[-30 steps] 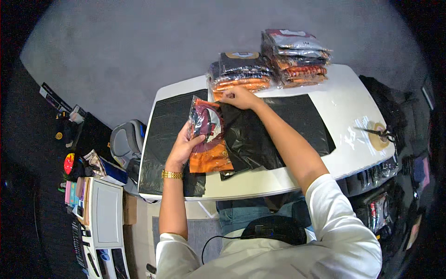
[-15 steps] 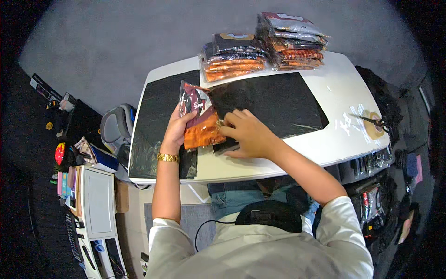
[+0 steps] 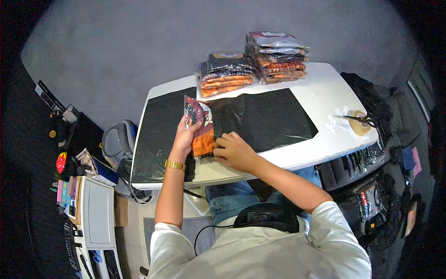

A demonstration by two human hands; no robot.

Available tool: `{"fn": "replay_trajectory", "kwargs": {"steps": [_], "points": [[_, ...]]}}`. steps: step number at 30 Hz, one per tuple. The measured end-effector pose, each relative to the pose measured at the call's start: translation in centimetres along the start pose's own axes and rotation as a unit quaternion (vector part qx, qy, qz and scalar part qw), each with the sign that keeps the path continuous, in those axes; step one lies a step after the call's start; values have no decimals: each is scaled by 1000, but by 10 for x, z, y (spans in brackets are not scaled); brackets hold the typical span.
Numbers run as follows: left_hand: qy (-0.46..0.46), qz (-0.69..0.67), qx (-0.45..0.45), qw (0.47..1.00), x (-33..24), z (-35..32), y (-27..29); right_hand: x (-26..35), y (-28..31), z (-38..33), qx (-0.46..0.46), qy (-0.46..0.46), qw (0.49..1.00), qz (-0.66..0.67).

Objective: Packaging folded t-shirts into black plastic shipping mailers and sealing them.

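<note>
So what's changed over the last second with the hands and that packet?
The right hand drew back from the far stacks to the near end of the black bag, beside the clear-wrapped orange packet. The left hand kept holding that packet. Both stacks stayed put.

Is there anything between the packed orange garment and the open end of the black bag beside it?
Nothing visible. The left hand holds the packed orange garment right at the near edge of the black bag, where the right hand rests. The two stacks of packed garments lie farther back.
</note>
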State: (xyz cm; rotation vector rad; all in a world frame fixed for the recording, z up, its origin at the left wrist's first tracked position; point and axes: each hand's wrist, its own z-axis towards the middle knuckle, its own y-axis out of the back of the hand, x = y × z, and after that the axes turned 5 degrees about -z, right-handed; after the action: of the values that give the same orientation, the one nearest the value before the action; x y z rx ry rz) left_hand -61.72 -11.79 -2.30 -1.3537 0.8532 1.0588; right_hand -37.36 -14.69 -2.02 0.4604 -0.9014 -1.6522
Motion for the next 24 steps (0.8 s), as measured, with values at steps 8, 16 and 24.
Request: {"fn": "replay_trajectory", "kwargs": {"steps": [8, 16, 24], "points": [[112, -11, 0, 994, -17, -3, 11, -99, 20, 75, -31, -187, 974, 124], [137, -86, 42, 986, -6, 17, -19, -238, -40, 110, 185, -150, 969, 72], [273, -148, -34, 950, -7, 25, -16, -210, -45, 128, 81, -176, 973, 125]]}}
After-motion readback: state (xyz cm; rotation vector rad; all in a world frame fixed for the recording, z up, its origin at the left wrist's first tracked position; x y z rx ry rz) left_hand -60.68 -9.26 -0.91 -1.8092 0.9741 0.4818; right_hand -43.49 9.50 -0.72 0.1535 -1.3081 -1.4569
